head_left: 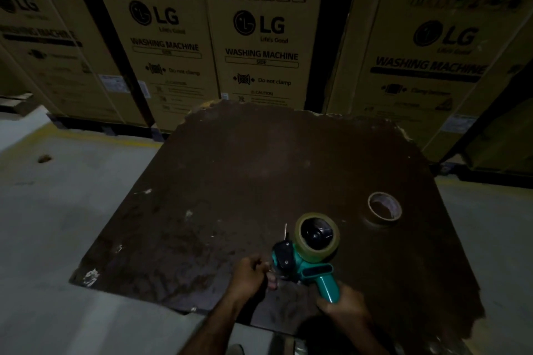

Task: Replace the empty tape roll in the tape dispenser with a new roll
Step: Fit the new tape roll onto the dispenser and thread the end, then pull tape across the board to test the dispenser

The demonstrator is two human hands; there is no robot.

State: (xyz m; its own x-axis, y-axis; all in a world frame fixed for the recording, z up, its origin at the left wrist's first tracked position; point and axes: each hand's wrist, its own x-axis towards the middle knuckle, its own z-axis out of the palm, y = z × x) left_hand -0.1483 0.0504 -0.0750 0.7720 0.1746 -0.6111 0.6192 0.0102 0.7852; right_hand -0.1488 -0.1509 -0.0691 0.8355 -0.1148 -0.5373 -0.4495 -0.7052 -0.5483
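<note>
Far beyond the hands, cardboard boxes (261, 37) in a row, printed "LG", "Life's Good", "WASHING MACHINE", "SIDE", "Do not clamp" and "CAUTION", with handling pictograms along the top. Rightmost box marked "LG" and "WASHING MACHINE"; smaller print there too blurred to read. Nearer, a worn dark brown board (259, 167) under both hands. Left hand (249, 271) curled nearly closed at the front end of the teal tape dispenser (302, 261), fingertips pinched there; what lay between them too dark to tell. New roll (317, 236) of tan tape seated on the dispenser's black hub, just above and between the hands. Right hand (341, 304) wrapped tight round the teal handle. Beyond the right hand, empty tape roll (384, 206) flat on the board, apart from the dispenser.
</note>
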